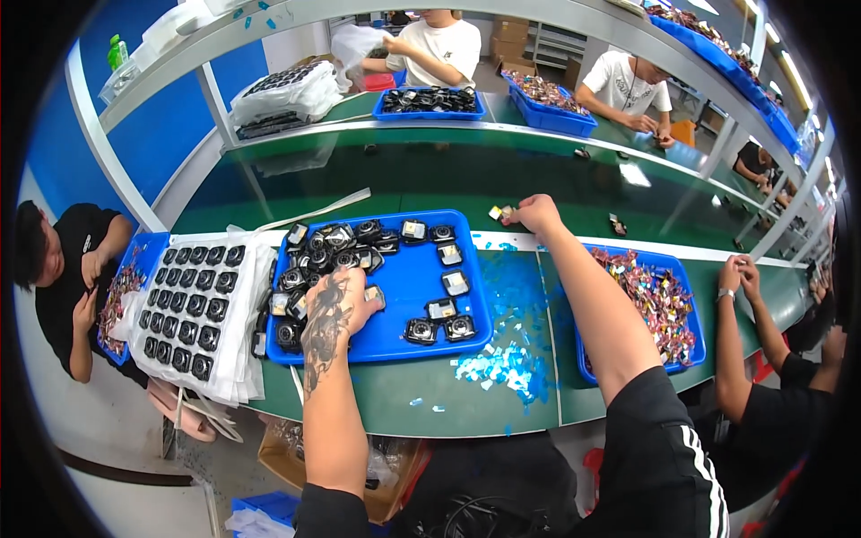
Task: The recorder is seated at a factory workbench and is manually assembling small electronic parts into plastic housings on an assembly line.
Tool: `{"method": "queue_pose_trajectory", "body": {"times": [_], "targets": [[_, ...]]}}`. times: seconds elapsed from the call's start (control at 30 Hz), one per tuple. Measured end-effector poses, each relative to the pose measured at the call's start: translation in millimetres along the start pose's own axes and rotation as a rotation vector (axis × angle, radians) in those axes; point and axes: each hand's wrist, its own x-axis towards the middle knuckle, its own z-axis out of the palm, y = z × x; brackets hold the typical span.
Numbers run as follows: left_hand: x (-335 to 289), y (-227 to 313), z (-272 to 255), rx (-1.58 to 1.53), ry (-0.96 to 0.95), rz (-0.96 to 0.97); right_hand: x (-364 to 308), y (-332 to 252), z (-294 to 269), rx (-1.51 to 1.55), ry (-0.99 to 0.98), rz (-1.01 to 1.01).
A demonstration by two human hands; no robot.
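Observation:
My left hand (345,305), its forearm tattooed, is closed over the left part of a blue tray (395,345). Its fingers grip a small black camera-like unit (375,296) with a pale face. Around it in the tray lie several similar black units (337,237), heaped at the left and spaced out along the right side. My right hand (538,215) reaches over the far edge of the bench to the green conveyor belt. There its fingers are pinched on a small part with a yellow and white face (499,214); the fingertips are partly hidden.
Stacked white sheets (242,318) at left hold rows of black units. Blue film scraps (507,369) litter the green bench. A blue tray of reddish wired parts (650,309) stands right. Metal posts and a shelf rail (377,25) frame the belt. Other people work across and on both sides.

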Motion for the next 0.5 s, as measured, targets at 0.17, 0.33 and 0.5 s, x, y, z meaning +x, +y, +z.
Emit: {"method": "queue_pose_trajectory", "body": {"times": [0.17,0.33,0.5], "targets": [[5,1,-1,-0.246,0.099,0.032,-2,-10,-25,-0.278,0.046,-0.084],[11,60,3,-1.136,0.09,0.369,-24,-14,-104,-0.277,0.077,-0.283],[-16,97,10,-1.68,-0.488,0.245,-71,5,-155,-0.477,-0.204,-0.506]]}}
